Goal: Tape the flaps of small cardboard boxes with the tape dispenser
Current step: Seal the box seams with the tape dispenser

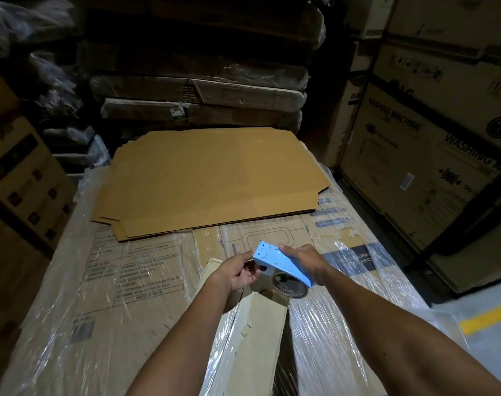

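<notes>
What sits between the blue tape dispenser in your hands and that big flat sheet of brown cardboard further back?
In the head view, only the plastic-wrapped printed carton top lies between the tape dispenser and the flat cardboard sheet.

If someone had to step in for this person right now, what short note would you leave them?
Right hand grips the blue tape dispenser, its roll underneath.
Left hand pinches at the dispenser's front end, apparently finding the tape end.
Small box lies below the hands on the plastic-wrapped cartons, flaps open.
Flat cardboard sheets wait behind.
Done: no tape visible on the flaps.
Left: close and tape them.
</notes>
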`<act>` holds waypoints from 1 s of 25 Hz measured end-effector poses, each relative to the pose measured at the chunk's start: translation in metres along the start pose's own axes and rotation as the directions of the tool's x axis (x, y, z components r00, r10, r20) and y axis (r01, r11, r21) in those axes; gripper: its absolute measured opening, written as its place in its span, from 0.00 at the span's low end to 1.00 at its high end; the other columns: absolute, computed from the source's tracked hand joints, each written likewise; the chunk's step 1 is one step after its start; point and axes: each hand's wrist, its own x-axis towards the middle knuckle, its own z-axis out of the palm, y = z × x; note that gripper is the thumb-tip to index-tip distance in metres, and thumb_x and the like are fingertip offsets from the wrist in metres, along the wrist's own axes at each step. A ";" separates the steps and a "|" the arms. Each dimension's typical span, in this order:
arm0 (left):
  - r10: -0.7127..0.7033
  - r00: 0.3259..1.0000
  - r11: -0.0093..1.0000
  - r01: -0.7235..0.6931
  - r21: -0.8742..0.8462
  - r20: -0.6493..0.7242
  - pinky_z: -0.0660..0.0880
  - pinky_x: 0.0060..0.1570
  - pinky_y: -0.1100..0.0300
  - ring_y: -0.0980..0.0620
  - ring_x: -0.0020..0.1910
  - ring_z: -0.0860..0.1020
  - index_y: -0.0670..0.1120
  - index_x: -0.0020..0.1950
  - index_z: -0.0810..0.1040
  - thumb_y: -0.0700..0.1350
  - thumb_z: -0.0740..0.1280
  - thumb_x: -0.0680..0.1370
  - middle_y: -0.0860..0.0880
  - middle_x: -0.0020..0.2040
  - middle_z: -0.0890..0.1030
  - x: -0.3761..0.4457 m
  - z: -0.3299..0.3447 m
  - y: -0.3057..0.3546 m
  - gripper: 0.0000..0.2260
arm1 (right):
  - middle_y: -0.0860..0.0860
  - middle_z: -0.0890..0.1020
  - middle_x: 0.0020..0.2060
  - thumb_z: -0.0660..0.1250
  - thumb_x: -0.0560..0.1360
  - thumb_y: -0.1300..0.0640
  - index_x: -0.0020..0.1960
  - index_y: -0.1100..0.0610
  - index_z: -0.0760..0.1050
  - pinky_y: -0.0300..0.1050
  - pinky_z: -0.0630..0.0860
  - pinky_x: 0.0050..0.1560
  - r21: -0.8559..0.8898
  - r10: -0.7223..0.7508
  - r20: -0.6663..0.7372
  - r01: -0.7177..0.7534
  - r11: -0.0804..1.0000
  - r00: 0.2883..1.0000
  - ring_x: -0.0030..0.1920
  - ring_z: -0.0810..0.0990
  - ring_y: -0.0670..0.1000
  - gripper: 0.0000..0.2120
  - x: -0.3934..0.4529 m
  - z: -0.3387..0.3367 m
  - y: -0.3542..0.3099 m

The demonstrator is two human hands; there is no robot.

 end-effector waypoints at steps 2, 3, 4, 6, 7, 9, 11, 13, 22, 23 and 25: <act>0.014 1.000 1.000 -0.013 0.022 -0.022 0.75 0.28 0.64 0.50 0.42 0.77 0.39 0.53 0.78 0.41 0.63 0.81 0.41 0.46 0.82 -0.002 0.001 -0.002 0.06 | 0.57 0.86 0.39 0.67 0.75 0.40 0.48 0.62 0.82 0.45 0.77 0.39 -0.007 -0.002 0.006 0.002 1.000 1.000 0.37 0.84 0.55 0.23 -0.001 0.001 0.001; 0.017 0.999 1.000 -0.017 0.024 -0.031 0.75 0.29 0.64 0.50 0.42 0.77 0.39 0.51 0.78 0.41 0.63 0.81 0.41 0.45 0.82 -0.002 0.001 -0.003 0.06 | 0.57 0.86 0.39 0.67 0.75 0.40 0.48 0.62 0.82 0.45 0.77 0.40 -0.013 -0.005 0.011 0.005 1.000 1.000 0.38 0.84 0.55 0.24 -0.001 0.001 0.002; 0.021 0.999 0.999 -0.020 0.026 -0.033 0.74 0.29 0.65 0.50 0.41 0.77 0.40 0.50 0.78 0.41 0.63 0.81 0.41 0.45 0.82 -0.004 0.001 -0.004 0.06 | 0.57 0.86 0.40 0.67 0.75 0.40 0.49 0.62 0.82 0.46 0.77 0.40 -0.015 -0.008 0.017 0.008 1.000 1.000 0.39 0.85 0.56 0.24 0.000 0.001 0.003; 0.013 0.999 0.999 -0.011 0.036 -0.038 0.73 0.28 0.65 0.51 0.39 0.76 0.40 0.48 0.79 0.43 0.65 0.80 0.42 0.42 0.83 -0.007 0.001 -0.003 0.07 | 0.57 0.86 0.40 0.67 0.74 0.40 0.49 0.62 0.82 0.46 0.77 0.41 -0.019 -0.012 0.020 0.012 1.000 1.000 0.40 0.85 0.57 0.24 0.000 0.001 0.002; 0.007 0.999 0.999 -0.005 0.042 -0.046 0.72 0.27 0.65 0.51 0.39 0.76 0.40 0.47 0.80 0.44 0.66 0.80 0.42 0.41 0.83 -0.006 0.001 -0.003 0.08 | 0.57 0.86 0.39 0.67 0.74 0.40 0.49 0.62 0.82 0.46 0.77 0.41 -0.025 -0.012 0.015 0.013 1.000 1.000 0.40 0.85 0.57 0.24 0.001 0.001 0.003; 0.014 0.997 0.998 -0.009 0.064 -0.071 0.70 0.25 0.67 0.52 0.38 0.74 0.40 0.50 0.79 0.41 0.63 0.82 0.42 0.40 0.83 0.000 0.000 -0.003 0.07 | 0.57 0.86 0.39 0.69 0.73 0.40 0.48 0.64 0.82 0.46 0.76 0.40 -0.041 -0.011 -0.001 0.011 0.999 1.000 0.39 0.84 0.57 0.25 0.002 0.001 0.003; 0.051 0.991 0.992 -0.037 0.117 -0.120 0.67 0.20 0.68 0.53 0.34 0.73 0.39 0.54 0.78 0.37 0.59 0.83 0.41 0.40 0.83 0.009 -0.001 -0.002 0.09 | 0.58 0.85 0.38 0.70 0.72 0.40 0.45 0.65 0.82 0.45 0.75 0.38 -0.073 -0.025 -0.024 0.023 0.997 0.999 0.39 0.84 0.57 0.26 0.003 0.002 0.002; 0.116 0.978 0.972 -0.075 0.224 -0.175 0.62 0.18 0.68 0.54 0.25 0.73 0.38 0.53 0.79 0.36 0.58 0.83 0.42 0.35 0.83 0.014 -0.002 0.000 0.10 | 0.58 0.85 0.37 0.71 0.71 0.40 0.38 0.64 0.80 0.44 0.72 0.35 -0.152 -0.068 -0.043 0.060 0.987 0.997 0.37 0.83 0.57 0.25 0.004 0.004 -0.001; 0.307 0.919 0.784 -0.096 0.614 -0.248 0.61 0.17 0.67 0.54 0.19 0.67 0.34 0.50 0.81 0.33 0.57 0.79 0.43 0.28 0.79 0.031 0.005 0.040 0.13 | 0.57 0.80 0.31 0.70 0.70 0.37 0.38 0.62 0.80 0.43 0.64 0.31 -0.289 -0.123 -0.085 0.094 0.953 0.989 0.30 0.75 0.52 0.26 0.014 0.003 -0.025; 0.321 0.912 0.765 -0.091 0.638 -0.254 0.62 0.17 0.66 0.54 0.19 0.68 0.34 0.48 0.81 0.33 0.58 0.79 0.44 0.27 0.79 0.032 0.005 0.041 0.12 | 0.58 0.80 0.31 0.69 0.71 0.37 0.37 0.62 0.80 0.43 0.64 0.31 -0.308 -0.127 -0.084 0.095 0.947 0.988 0.30 0.75 0.52 0.26 0.014 0.001 -0.023; 0.374 0.881 0.739 -0.093 0.667 -0.291 0.69 0.21 0.63 0.51 0.21 0.70 0.32 0.46 0.80 0.31 0.63 0.76 0.42 0.29 0.78 0.033 -0.006 0.049 0.06 | 0.58 0.80 0.31 0.69 0.71 0.37 0.36 0.62 0.80 0.42 0.65 0.31 -0.336 -0.114 -0.082 0.081 0.939 0.990 0.30 0.75 0.53 0.27 0.016 -0.009 -0.011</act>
